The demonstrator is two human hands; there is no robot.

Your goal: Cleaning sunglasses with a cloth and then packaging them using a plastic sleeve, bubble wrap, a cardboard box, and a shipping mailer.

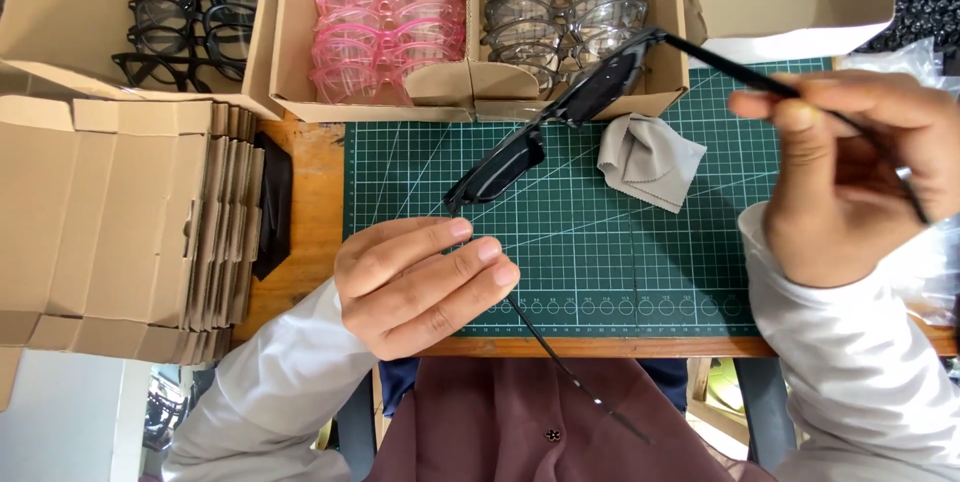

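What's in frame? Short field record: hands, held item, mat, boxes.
left hand: pinches one temple arm of the black sunglasses
right hand: grips the other temple arm, raised
sunglasses: open, held above the green cutting mat
grey cloth: crumpled on the mat
boxes behind: black frames, pink frames, clear frames
left side: stack of flat cardboard boxes

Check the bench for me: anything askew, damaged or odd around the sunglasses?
Nothing looks damaged. The black sunglasses are held open above the green cutting mat, left hand and right hand each on a temple. The grey cloth lies crumpled on the mat.
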